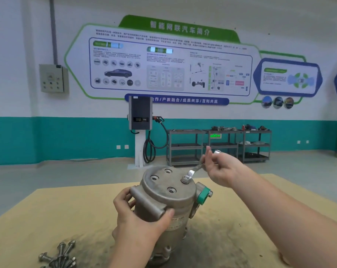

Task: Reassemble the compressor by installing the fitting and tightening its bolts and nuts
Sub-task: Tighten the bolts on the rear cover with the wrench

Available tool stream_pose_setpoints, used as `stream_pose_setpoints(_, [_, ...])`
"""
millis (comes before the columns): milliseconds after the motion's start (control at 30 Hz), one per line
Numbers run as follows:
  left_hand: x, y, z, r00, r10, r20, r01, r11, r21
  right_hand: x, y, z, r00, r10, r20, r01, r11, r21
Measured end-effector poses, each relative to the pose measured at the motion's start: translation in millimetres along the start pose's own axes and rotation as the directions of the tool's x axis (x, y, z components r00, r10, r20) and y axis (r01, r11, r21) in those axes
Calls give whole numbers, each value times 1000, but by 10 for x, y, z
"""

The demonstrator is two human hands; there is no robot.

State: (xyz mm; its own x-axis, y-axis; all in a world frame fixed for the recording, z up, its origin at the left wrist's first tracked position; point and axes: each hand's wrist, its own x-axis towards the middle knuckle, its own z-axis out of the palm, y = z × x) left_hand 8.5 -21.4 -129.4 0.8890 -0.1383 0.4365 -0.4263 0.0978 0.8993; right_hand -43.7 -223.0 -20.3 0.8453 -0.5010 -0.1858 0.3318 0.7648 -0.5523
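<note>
One bolt (185, 179) is seated in the compressor (163, 200) end cover, with the wrench (194, 171) ring over its head. Three other cover holes are open, so most of the tightening looks left to do. Compressor stands upright on the tan surface (47, 209), mid-frame. Left hand (136, 215) grip wraps the housing at a mounting lug, steadying it. Right hand (219, 167) grip pinches the wrench handle. Loose bolts (61, 256) lie bunched at the near-left corner. Green fitting (203, 195) sits on the right flank, apparently installed.
</note>
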Motion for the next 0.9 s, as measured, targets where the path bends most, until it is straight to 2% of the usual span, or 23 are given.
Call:
stream_pose_setpoints(33, [3,5,11,1000,1,1,-1,1000,3,-124,34,-173,999,-33,30,30,997,72])
stream_pose_setpoints(100, [-4,9,0,1000,14,5,-14,1000,3,-415,182,-455,988,-115,101,112,993,34])
stream_pose_setpoints(167, [-5,10,-29,1000,19,23,-19,1000,9,-666,361,-671,934,-303,191,325,941,-95])
stream_pose_setpoints(200, [-6,14,-46,999,17,40,-17,1000,13,-775,457,-742,868,-425,256,478,854,-204])
stream_pose_setpoints(233, [-7,16,-63,998,17,57,-18,1000,11,-873,554,-769,772,-534,345,633,695,-341])
stream_pose_setpoints(267, [-13,20,-77,998,15,68,-15,1000,9,-959,627,-763,651,-599,467,756,462,-463])
stream_pose_setpoints(300, [-19,21,-91,997,16,78,-16,1000,5,-1026,685,-717,523,-588,617,834,207,-511])
stream_pose_setpoints(333, [-22,27,-91,997,18,80,-19,1000,2,-1078,728,-633,414,-498,762,875,-13,-485])
stream_pose_setpoints(367, [-26,25,-93,996,21,83,-21,1000,-9,-1106,771,-517,335,-370,866,888,-182,-422])
stream_pose_setpoints(400, [-30,31,-86,997,16,71,-14,1000,-25,-1110,808,-371,302,-235,924,879,-307,-366])
stream_pose_setpoints(467, [-31,25,-72,999,-6,33,8,997,-71,-1033,874,-12,346,-54,937,822,-463,-330])
stream_pose_setpoints(567, [-26,-14,-77,1000,20,19,-19,999,-29,-792,972,569,525,53,849,708,-581,-401])
stream_pose_setpoints(600, [-19,-38,-83,1000,17,4,-16,999,-30,-660,972,734,612,68,788,672,-569,-474])
stream_pose_setpoints(633, [-18,-61,-93,1000,8,-3,-8,999,-39,-526,956,877,706,73,705,635,-507,-583])
stream_pose_setpoints(700, [-16,-99,-106,1000,-3,3,3,999,-46,-223,855,1075,868,77,491,490,-296,-820])
stream_pose_setpoints(733, [-9,-110,-106,1000,3,9,-2,999,-44,-95,778,1124,918,77,389,396,-174,-902])
stream_pose_setpoints(833, [-14,-113,-100,1000,8,1,-8,999,-37,161,467,964,984,76,162,136,271,-953])
stream_pose_setpoints(900, [-8,-118,-94,1000,12,4,-12,1000,-22,203,237,741,996,86,38,-28,651,-758])
